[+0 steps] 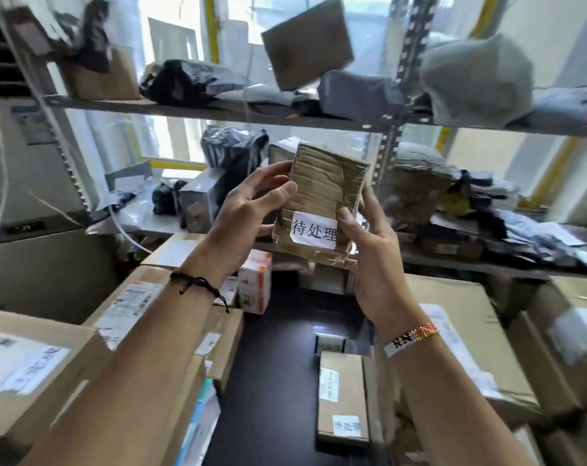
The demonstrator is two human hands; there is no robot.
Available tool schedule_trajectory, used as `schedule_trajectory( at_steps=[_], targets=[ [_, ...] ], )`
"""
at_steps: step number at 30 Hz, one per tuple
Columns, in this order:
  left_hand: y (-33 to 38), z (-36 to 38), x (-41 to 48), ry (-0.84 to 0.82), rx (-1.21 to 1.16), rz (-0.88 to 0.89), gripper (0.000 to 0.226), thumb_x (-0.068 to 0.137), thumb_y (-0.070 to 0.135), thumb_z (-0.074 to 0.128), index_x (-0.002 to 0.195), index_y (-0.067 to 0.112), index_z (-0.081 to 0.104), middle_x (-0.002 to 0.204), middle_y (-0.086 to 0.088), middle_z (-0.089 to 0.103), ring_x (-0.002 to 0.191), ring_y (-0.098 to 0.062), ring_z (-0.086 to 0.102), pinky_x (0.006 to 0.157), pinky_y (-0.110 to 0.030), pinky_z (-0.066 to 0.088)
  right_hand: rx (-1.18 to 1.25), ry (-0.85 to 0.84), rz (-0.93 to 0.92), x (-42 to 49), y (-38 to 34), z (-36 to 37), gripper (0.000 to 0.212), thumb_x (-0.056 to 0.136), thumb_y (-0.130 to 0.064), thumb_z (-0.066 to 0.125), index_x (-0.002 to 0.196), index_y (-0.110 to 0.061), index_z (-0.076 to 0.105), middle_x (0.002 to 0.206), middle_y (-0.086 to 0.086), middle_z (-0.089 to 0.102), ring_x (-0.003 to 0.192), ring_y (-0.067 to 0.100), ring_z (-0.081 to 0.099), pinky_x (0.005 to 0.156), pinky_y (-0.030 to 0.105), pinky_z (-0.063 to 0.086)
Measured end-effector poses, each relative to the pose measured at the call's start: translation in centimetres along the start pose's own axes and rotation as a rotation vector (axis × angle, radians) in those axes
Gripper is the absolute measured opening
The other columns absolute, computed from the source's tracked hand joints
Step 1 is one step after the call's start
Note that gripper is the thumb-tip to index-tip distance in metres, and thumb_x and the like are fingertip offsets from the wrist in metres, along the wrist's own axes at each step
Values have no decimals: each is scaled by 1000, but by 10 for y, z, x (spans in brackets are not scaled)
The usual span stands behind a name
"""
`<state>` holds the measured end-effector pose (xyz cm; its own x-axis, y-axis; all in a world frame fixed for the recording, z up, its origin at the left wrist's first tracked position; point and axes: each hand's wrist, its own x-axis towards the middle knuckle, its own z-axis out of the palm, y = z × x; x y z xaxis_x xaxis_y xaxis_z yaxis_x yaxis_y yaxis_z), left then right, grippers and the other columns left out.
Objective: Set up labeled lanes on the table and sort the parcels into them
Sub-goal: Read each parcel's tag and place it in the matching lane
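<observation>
I hold a brown cardboard card [325,186] up in the air with both hands, above the dark desk [278,381]. My left hand [248,210] grips its left edge, thumb on the front. My right hand [373,264] grips its right edge, thumb beside the white label [314,234]. Big boxes [460,331] sit left and right on the desk. A small box [341,395] lies between them, near me.
</observation>
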<state>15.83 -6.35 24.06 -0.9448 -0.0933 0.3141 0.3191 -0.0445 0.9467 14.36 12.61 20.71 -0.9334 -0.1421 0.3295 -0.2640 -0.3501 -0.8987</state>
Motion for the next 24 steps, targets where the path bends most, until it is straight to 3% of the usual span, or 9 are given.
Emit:
schedule_trajectory(
  at_steps=[3, 8, 12, 15, 19, 24],
  targets=[
    [-2, 31, -7, -32, -54, 31, 39, 95, 30, 73, 133, 34, 68, 139, -2, 66, 126, -21, 66, 94, -59, 58, -41, 53, -24, -11, -17, -27, 64, 101, -9, 64, 159, -28, 43, 153, 5, 57, 133, 26, 63, 106, 47, 54],
    [-29, 57, -35, -25, -163, 8, 42, 96, 25, 72, 137, 25, 64, 136, -8, 68, 126, -25, 67, 87, -48, 59, -124, 73, 13, -43, -18, -53, 70, 94, -17, 69, 159, -27, 44, 153, 4, 58, 138, 28, 58, 116, 59, 44],
    [-61, 58, -59, 10, -244, -81, 45, 93, 25, 74, 137, 21, 65, 135, -14, 69, 126, -33, 66, 102, -59, 54, -183, 130, 77, -68, 3, -53, 69, 94, -19, 68, 158, -24, 44, 148, 4, 62, 134, 26, 62, 114, 55, 47],
    [-85, 53, -76, 74, -269, -145, 43, 95, 20, 71, 137, 18, 66, 130, -13, 72, 114, -29, 71, 87, -46, 63, -259, 163, 124, -88, 27, -50, 65, 100, -18, 64, 160, -28, 42, 142, -2, 66, 126, 17, 67, 109, 47, 53],
    [-117, 46, -108, 108, -282, -211, 43, 95, 17, 70, 138, 16, 63, 130, -12, 73, 123, -30, 69, 106, -55, 53, -389, 181, 171, -120, 58, -44, 63, 100, -30, 61, 159, -35, 40, 140, -10, 66, 126, 9, 65, 111, 43, 52],
    [-157, 47, -170, 252, -254, -321, 52, 82, 26, 80, 133, 22, 69, 127, -10, 74, 120, -29, 70, 110, -54, 51, -511, 139, 292, -174, 88, -56, 59, 102, -42, 59, 157, -48, 38, 127, -25, 66, 117, 4, 68, 104, 41, 56]
  ],
)
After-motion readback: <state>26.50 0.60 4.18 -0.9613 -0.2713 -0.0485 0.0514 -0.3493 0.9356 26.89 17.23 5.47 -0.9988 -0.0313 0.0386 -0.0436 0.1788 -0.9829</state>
